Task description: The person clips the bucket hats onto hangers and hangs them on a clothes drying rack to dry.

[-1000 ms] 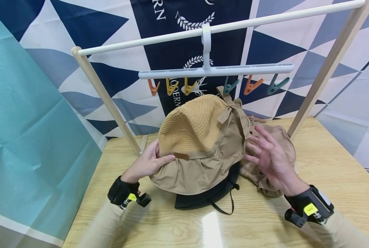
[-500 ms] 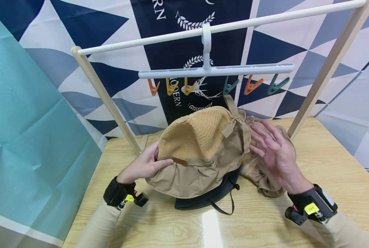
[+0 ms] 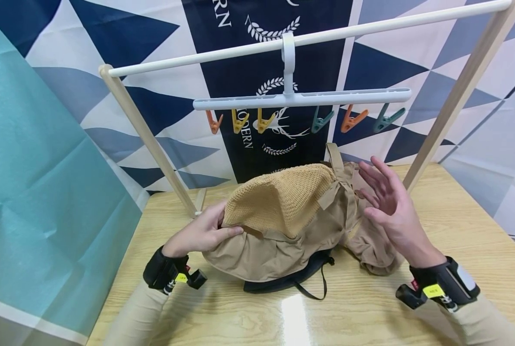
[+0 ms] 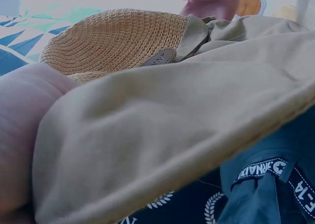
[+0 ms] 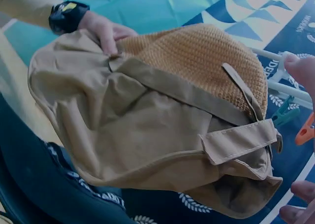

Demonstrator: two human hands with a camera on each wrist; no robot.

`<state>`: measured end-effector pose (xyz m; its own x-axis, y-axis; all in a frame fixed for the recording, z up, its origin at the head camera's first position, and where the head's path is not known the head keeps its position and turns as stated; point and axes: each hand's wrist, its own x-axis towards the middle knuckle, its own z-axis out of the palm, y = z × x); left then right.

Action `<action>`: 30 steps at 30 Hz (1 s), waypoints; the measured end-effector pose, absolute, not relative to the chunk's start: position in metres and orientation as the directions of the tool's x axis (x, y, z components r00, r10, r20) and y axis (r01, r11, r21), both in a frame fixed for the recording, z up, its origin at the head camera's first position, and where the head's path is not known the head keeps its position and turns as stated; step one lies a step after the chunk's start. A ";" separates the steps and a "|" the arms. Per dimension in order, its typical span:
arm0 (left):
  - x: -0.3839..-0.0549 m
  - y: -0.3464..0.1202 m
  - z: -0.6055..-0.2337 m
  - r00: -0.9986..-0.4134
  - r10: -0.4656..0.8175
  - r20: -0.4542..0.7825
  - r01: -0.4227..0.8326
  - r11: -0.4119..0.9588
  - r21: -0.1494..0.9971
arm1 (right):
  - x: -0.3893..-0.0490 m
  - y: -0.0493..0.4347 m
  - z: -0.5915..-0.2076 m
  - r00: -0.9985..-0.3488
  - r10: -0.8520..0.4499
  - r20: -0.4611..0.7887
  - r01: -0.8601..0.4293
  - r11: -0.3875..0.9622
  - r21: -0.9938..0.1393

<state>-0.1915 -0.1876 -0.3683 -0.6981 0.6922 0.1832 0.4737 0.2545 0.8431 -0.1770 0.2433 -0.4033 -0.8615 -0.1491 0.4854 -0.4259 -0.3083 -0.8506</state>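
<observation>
A sun hat with a straw-coloured knitted crown [image 3: 279, 197] and a tan cloth brim [image 3: 266, 257] hangs low over the table, tilted. My left hand [image 3: 203, 230] grips its left side, thumb over the front where crown meets brim. A tan bow [image 3: 341, 190] stands up at the hat's right end. Beside it my right hand [image 3: 396, 216] is raised with fingers spread and slightly bent, holding nothing. In the right wrist view, the brim [image 5: 133, 130] and the bow [image 5: 241, 140] face the camera, with right-hand fingertips [image 5: 302, 192] at the right edge.
A dark hat [image 3: 279, 287] with a cord lies beneath the held one. Brown folded cloth [image 3: 376, 254] lies behind the right hand. Above, a white hanger [image 3: 300, 99] with several coloured clips hangs from the rack's bar [image 3: 370, 31]. Rack posts [image 3: 149, 139] stand on both sides.
The held hat has come down and its crown has tipped lower, with its bow end shifting right. My right hand has drawn a little to the right, away from the hat.
</observation>
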 end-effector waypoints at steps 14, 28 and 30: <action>-0.188 -0.181 -0.360 -0.597 0.776 0.204 0.625 0.291 0.725 | -0.176 0.248 -0.401 -0.797 -0.230 0.559 -0.547 -0.119 -0.829; -0.186 -0.175 -0.355 -0.555 0.812 0.181 0.656 0.293 0.695 | -0.184 0.246 -0.399 -0.565 -0.364 0.740 -0.812 0.085 -0.578; -0.186 -0.174 -0.354 -0.544 0.818 0.188 0.670 0.288 0.684 | -0.184 0.245 -0.399 -0.541 -0.375 0.753 -0.833 0.116 -0.540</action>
